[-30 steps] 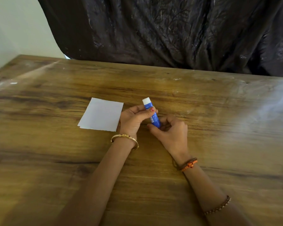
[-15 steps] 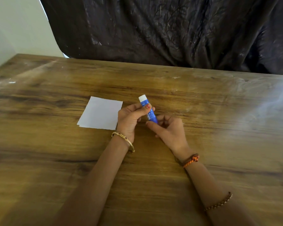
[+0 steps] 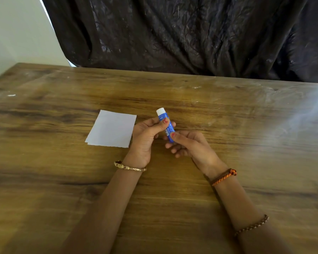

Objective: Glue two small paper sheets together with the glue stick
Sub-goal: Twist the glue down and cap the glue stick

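Glue stick raised slightly since previous frame; left hand grips barrel, right hand pinches base. Paper sheets left of grip, unglued.

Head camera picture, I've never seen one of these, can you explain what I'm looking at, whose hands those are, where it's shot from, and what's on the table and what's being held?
There is no machine here: this is a person working with bare hands. The single picture comes from a wide-angle camera worn on their head, looking forward and down, so both arms reach in from the bottom edge.

The surface is a wooden table, with a dark cloth hanging behind it. On the table lie white paper sheets stacked together, just to the left of the hands.

Both hands hold a blue glue stick with a white end pointing away from the person. The left hand grips its upper part, and the right hand pinches its lower end. The glue stick is not touching the paper.
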